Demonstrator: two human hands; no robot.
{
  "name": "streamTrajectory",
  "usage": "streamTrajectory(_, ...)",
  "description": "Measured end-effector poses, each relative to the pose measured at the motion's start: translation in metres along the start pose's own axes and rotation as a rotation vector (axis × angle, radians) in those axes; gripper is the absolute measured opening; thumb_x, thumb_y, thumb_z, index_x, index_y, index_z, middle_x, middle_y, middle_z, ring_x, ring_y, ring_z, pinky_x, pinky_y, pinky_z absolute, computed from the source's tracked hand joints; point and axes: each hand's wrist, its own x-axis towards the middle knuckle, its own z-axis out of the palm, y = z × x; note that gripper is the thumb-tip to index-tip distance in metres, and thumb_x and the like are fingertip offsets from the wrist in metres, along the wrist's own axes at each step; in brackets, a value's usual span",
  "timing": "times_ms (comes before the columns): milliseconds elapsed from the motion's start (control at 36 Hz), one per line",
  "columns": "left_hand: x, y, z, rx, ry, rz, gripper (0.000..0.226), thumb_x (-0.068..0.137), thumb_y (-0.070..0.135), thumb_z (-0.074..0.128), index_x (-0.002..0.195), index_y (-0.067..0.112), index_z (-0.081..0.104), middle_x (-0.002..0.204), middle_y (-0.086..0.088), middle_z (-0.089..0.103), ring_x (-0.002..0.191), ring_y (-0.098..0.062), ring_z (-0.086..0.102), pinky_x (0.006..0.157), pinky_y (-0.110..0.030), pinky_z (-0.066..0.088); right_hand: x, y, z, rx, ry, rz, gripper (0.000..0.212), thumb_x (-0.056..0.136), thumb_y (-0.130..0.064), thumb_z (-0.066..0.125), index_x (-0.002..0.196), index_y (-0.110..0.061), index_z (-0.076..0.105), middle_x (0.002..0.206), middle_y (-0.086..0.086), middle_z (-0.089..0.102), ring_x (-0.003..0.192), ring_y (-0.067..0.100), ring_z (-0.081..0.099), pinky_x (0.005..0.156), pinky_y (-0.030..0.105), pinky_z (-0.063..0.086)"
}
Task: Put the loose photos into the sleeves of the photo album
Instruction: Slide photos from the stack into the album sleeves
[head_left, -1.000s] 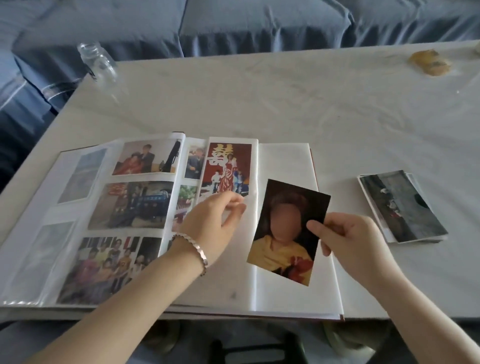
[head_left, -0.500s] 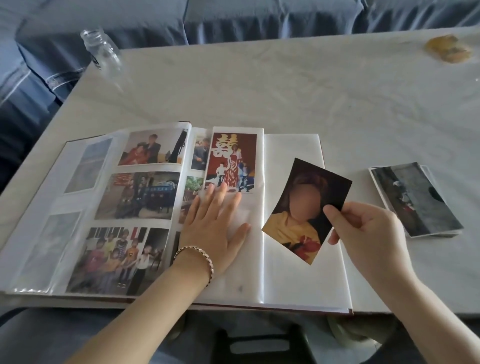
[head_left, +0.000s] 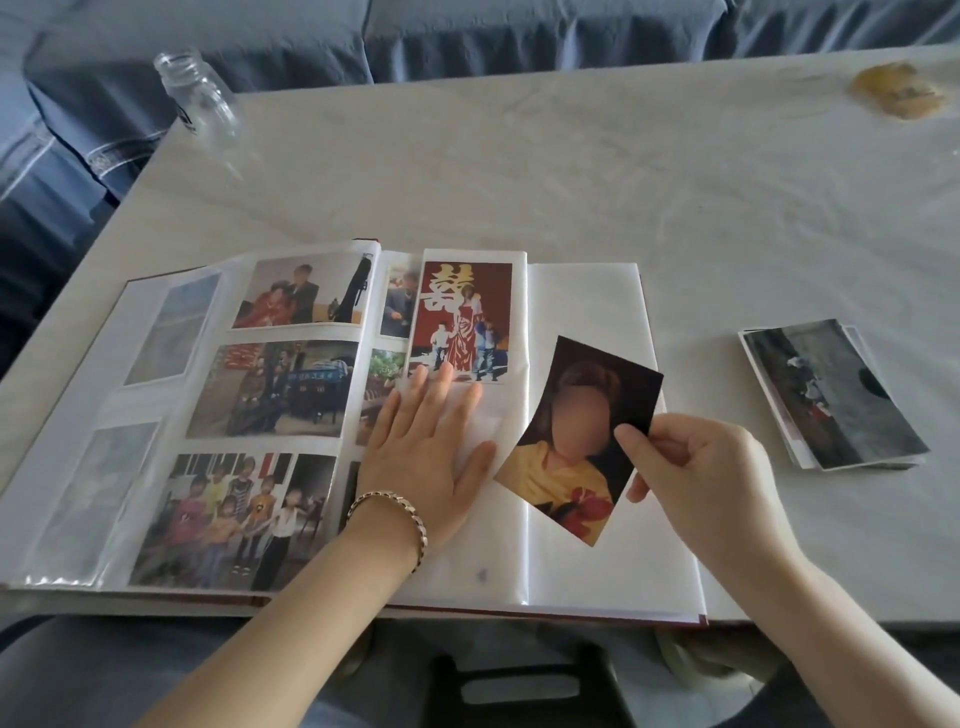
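- A person's left grip (head_left: 431, 457) rests flat, fingers straight and spread, holding nothing, on a clear sleeve of the open photo album (head_left: 584, 306). A metal bracelet (head_left: 395, 512) circles the wrist.
- The right grip (head_left: 711, 478) pinches a loose portrait photo (head_left: 576, 441) at its right edge between thumb and curled fingers. It holds the photo tilted over the album's blank right-hand page, just right of the left grip's thumb.
- Just beyond the left grip's fingertips, a tall red wedding photo (head_left: 462, 322) sits in the top sleeve of the same narrow leaf.
- Left of the left grip, the album's filled page shows three landscape photos, one above another.
- Right of the right grip and apart from the album, a stack of loose photos (head_left: 836, 400) lies on the pale surface (head_left: 571, 171).
- Far beyond the left grip, a clear glass jar (head_left: 200, 101) sits at the surface's far-left corner.
- Far beyond the right grip lies a small yellowish object (head_left: 898, 93), too blurred to identify.
- A blue sofa (head_left: 519, 36) runs behind the surface.
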Motion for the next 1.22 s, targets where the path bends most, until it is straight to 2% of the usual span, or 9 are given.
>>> streamTrajectory(83, 0.001, -0.001, 0.001, 0.011, -0.012, -0.006, 0.085, 0.073, 0.064, -0.018, 0.148, 0.033, 0.003, 0.158, 0.004, -0.006, 0.144, -0.018, -0.014, 0.109, -0.031, -0.016, -0.005, -0.003, 0.005, -0.018, -0.056, 0.036, 0.041, 0.088, -0.021, 0.061, 0.047, -0.021, 0.054, 0.041, -0.012, 0.055, 0.045, -0.001, 0.051, 0.046, 0.008, 0.038)
streamTrajectory(306, 0.001, -0.004, 0.005, -0.026, -0.006, 0.01, 0.091, 0.069, 0.07, -0.023, 0.148, 0.035, 0.005, 0.157, 0.005, -0.006, 0.135, -0.011, -0.022, 0.107, -0.028, -0.019, -0.007, -0.007, 0.008, 0.038, -0.328, 0.242, 0.027, 0.089, -0.025, 0.059, 0.063, -0.021, 0.063, 0.043, -0.01, 0.059, 0.04, -0.003, 0.052, 0.041, 0.006, 0.035)
streamTrajectory(417, 0.001, -0.002, 0.0, -0.011, -0.018, 0.011, 0.078, 0.076, 0.06, -0.01, 0.148, 0.035, 0.006, 0.157, 0.005, -0.004, 0.136, -0.01, -0.02, 0.108, -0.028, -0.016, -0.004, -0.005, 0.0, 0.096, -0.47, 0.366, 0.024, 0.09, -0.023, 0.06, 0.069, -0.012, 0.066, 0.043, -0.005, 0.06, 0.031, 0.001, 0.044, 0.037, 0.008, 0.031)
streamTrajectory(528, 0.006, -0.001, -0.016, -0.026, -0.07, 0.002, 0.048, 0.1, 0.039, 0.015, 0.147, 0.035, 0.012, 0.157, 0.01, 0.003, 0.144, -0.012, -0.004, 0.11, -0.026, -0.01, 0.001, -0.005, -0.001, 0.088, -0.526, 0.421, 0.024, 0.089, -0.025, 0.061, 0.072, -0.009, 0.066, 0.045, -0.004, 0.06, 0.031, 0.001, 0.042, 0.039, 0.011, 0.033)
streamTrajectory(667, 0.028, -0.02, -0.043, 0.111, -0.118, 0.141, 0.044, 0.101, 0.021, 0.032, 0.143, 0.034, 0.029, 0.152, 0.013, 0.023, 0.139, -0.011, 0.021, 0.117, -0.032, 0.012, 0.006, -0.009, 0.007, 0.102, -0.556, 0.435, 0.025, 0.087, -0.025, 0.064, 0.065, -0.012, 0.064, 0.048, -0.002, 0.062, 0.032, 0.002, 0.04, 0.04, 0.013, 0.032)
streamTrajectory(833, 0.041, -0.044, -0.056, 0.168, -0.243, 0.168, 0.048, 0.102, 0.022, 0.03, 0.139, 0.053, 0.023, 0.157, 0.011, 0.003, 0.144, -0.011, -0.001, 0.114, -0.038, -0.01, 0.01, -0.021, 0.022, 0.084, -0.589, 0.366, 0.023, 0.089, -0.026, 0.061, 0.069, -0.015, 0.063, 0.045, -0.005, 0.06, 0.034, 0.002, 0.043, 0.046, 0.016, 0.037)
streamTrajectory(917, 0.039, -0.05, -0.053, 0.156, -0.225, 0.183, 0.047, 0.102, 0.025, 0.026, 0.139, 0.054, 0.018, 0.157, 0.011, -0.002, 0.144, -0.008, -0.001, 0.111, -0.035, -0.017, 0.01, -0.026, 0.03, 0.125, -0.596, 0.364, 0.018, 0.089, -0.025, 0.06, 0.075, -0.014, 0.064, 0.045, -0.006, 0.06, 0.038, 0.002, 0.052, 0.049, 0.015, 0.045)
streamTrajectory(1083, 0.033, -0.054, -0.045, 0.118, -0.111, 0.202, 0.045, 0.101, 0.027, 0.025, 0.142, 0.046, 0.023, 0.155, 0.014, 0.011, 0.143, -0.007, 0.008, 0.111, -0.032, -0.017, 0.009, -0.027, 0.031, 0.184, -0.543, 0.461, 0.01, 0.092, -0.022, 0.056, 0.082, -0.021, 0.058, 0.068, 0.002, 0.065, 0.051, 0.01, 0.064, 0.059, 0.021, 0.056)
streamTrajectory(1222, 0.034, -0.055, -0.042, 0.073, -0.077, 0.196, 0.043, 0.101, 0.027, 0.029, 0.141, 0.042, 0.03, 0.153, 0.016, 0.018, 0.142, -0.005, 0.014, 0.111, -0.03, -0.016, 0.009, -0.023, 0.025, 0.231, -0.564, 0.485, 0.011, 0.091, -0.014, 0.057, 0.081, -0.016, 0.061, 0.063, 0.003, 0.066, 0.056, 0.014, 0.067, 0.061, 0.024, 0.057)
